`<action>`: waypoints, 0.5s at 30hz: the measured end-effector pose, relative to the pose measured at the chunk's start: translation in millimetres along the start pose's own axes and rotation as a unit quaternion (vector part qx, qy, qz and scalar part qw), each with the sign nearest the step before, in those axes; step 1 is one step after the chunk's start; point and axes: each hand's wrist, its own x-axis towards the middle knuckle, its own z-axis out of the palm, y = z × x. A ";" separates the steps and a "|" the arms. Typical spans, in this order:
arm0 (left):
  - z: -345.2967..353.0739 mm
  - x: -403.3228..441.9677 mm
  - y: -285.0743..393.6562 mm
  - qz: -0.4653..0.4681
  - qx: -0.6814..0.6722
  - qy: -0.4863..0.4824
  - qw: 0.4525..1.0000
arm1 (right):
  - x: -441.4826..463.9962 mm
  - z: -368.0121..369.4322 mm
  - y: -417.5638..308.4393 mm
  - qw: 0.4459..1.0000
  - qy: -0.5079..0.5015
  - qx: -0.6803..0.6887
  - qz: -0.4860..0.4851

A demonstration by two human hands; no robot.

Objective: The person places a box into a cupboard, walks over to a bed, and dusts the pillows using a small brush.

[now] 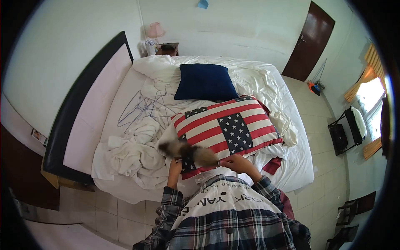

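A large pillow (204, 141) with red and white stripes and starred dark patches lies on the bed in front of me. Over its near left part is a fluffy brown feather duster (200, 155), smeared by motion. My right hand (237, 163) is closed around the duster's right end. Close to the pillow's near left corner, my left hand (175, 167) reaches up under the duster; its fingers are partly hidden, so I cannot tell what they grip. A dark blue pillow (205, 81) lies just beyond the striped one.
Rumpled white sheets (133, 152) and several wire hangers (146, 106) cover the bed's left side, beside the headboard (96, 108). A nightstand (168, 48) stands behind the bed. Tiled floor (318, 137) runs along the right, with a black folding rack (348, 129) by the window.
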 end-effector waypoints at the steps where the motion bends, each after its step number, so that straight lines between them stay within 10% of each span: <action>1: -8.0 -4.8 2.9 -0.006 0.019 -0.009 1.000 | 1.4 -7.2 -14.3 0.998 -0.061 -0.018 -0.007; 10: -45.4 -37.8 -20.8 -0.080 -0.084 0.025 0.993 | 69.5 -49.7 -75.8 0.933 0.336 -0.054 -0.114; 15: -68.7 -46.0 -18.0 -0.053 -0.125 0.072 0.988 | 96.7 -17.7 -39.8 0.979 -0.002 -0.200 -0.039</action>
